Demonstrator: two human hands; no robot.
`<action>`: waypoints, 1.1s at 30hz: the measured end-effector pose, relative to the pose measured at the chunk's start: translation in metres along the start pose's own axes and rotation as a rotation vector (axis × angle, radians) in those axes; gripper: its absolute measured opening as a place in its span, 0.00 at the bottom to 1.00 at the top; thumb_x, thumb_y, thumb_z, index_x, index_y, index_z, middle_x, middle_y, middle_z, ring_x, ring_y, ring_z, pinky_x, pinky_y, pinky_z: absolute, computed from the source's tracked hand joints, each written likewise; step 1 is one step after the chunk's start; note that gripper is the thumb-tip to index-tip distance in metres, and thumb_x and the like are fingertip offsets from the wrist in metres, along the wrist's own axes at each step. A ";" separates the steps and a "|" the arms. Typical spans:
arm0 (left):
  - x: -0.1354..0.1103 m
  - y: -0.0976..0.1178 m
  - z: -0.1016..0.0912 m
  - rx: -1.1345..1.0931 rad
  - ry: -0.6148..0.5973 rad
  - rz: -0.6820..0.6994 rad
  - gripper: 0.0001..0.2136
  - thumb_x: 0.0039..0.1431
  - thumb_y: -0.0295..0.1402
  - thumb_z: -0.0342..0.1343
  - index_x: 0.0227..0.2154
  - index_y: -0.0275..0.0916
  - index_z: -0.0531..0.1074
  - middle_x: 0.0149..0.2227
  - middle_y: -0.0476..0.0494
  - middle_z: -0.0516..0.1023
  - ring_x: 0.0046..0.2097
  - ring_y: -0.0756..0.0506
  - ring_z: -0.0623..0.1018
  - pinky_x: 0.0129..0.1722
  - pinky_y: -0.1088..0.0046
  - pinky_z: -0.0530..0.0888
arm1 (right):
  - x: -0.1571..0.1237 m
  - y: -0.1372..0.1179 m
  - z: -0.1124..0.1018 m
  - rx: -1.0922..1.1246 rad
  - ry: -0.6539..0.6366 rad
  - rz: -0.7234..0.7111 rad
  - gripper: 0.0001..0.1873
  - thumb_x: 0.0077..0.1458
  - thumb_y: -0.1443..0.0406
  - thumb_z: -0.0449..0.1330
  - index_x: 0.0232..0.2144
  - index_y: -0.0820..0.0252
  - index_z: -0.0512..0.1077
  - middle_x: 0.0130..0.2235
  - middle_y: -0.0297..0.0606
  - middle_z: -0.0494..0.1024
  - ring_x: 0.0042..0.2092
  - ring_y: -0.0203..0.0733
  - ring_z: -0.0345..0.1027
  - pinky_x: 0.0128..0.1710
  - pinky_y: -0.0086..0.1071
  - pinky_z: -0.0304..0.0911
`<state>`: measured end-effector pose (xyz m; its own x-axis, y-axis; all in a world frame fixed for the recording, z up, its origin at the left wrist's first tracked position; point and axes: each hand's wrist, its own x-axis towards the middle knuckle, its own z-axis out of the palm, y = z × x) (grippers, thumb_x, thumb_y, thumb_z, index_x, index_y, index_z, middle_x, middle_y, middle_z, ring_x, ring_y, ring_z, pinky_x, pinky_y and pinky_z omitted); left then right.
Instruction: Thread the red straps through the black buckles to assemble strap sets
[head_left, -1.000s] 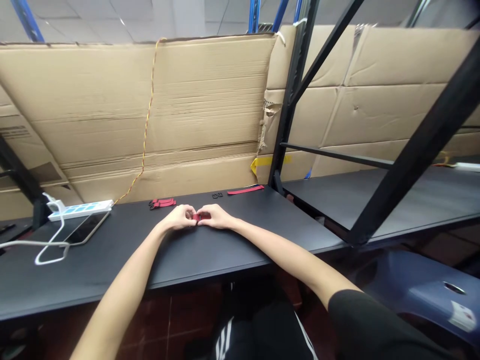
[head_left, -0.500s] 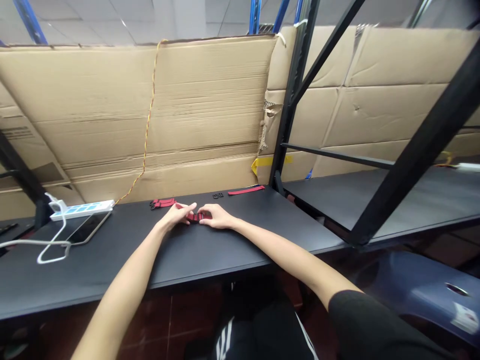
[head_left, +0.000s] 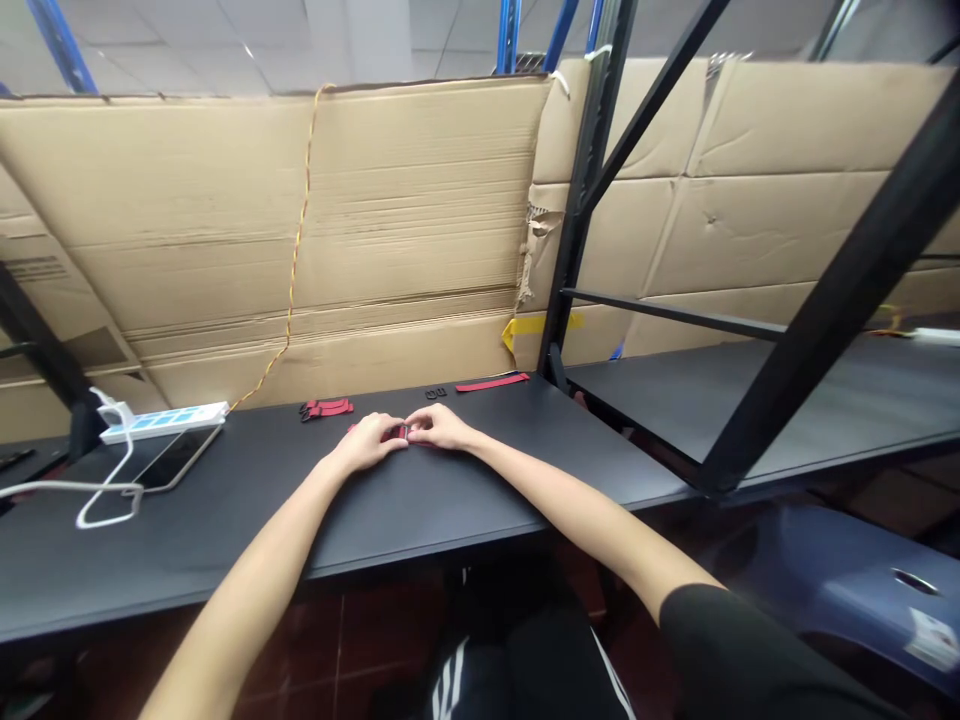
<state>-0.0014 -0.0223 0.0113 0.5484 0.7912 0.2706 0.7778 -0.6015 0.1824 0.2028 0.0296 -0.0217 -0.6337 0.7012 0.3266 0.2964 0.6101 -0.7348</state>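
cardboard sheets (head_left: pixel 300 230) stand behind our black table (head_left: pixel 420 510), with a power strip (head_left: pixel 161 422) and a phone (head_left: pixel 180 457) off to the left. toward the far edge lie a bunch of red-and-black straps (head_left: pixel 325 409), 2 small black buckles (head_left: pixel 435 393) and a long red strap (head_left: pixel 491 382). nearer us, a short red strap (head_left: pixel 395 433) lies with its long axis running left to right. our left hand (head_left: pixel 367 443) curls down over its left part, its end showing beyond, while our right hand (head_left: pixel 442 428) is almost closed, pinching its right end.
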 end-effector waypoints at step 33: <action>-0.002 -0.031 0.005 0.096 0.041 -0.173 0.18 0.61 0.40 0.50 0.47 0.35 0.73 0.42 0.36 0.74 0.44 0.41 0.75 0.48 0.67 0.69 | -0.015 -0.013 -0.030 -0.822 -0.060 0.046 0.18 0.60 0.61 0.51 0.47 0.56 0.76 0.46 0.47 0.74 0.46 0.49 0.69 0.46 0.36 0.62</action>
<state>-0.0253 -0.0053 0.0006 0.3927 0.8755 0.2818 0.8861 -0.4422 0.1389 0.2301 0.0226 0.0012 -0.6383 0.7256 0.2570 0.7368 0.6726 -0.0692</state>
